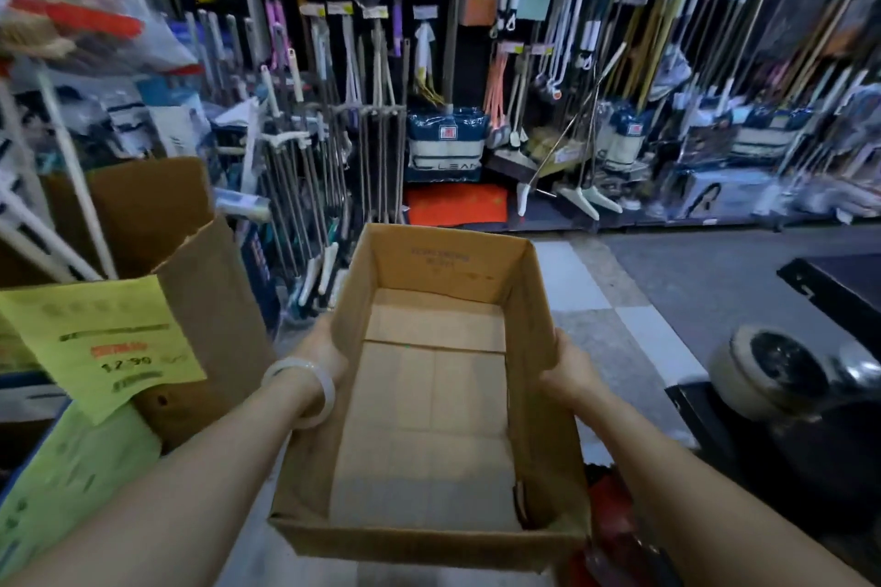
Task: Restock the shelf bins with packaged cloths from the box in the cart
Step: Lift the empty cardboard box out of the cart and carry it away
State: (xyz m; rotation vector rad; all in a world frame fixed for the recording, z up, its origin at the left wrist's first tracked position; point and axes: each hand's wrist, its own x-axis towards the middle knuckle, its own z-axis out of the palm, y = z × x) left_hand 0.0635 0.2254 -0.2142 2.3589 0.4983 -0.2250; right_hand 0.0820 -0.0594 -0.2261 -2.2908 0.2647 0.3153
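An open cardboard box [429, 419] is held in front of me above the floor, its inside empty down to the bare bottom flaps. My left hand [322, 348] grips the box's left wall from outside, with a pale bangle on that wrist. My right hand [569, 369] grips the right wall. No packaged cloths show in the box. No shelf bins are clearly in view.
A taller brown carton [190, 300] with a yellow-green price sign [109, 338] stands at the left. Mops and brooms [333, 133] hang and lean on the racks ahead. A black cart with a caster wheel [767, 372] sits at the right, on the tiled floor [619, 324].
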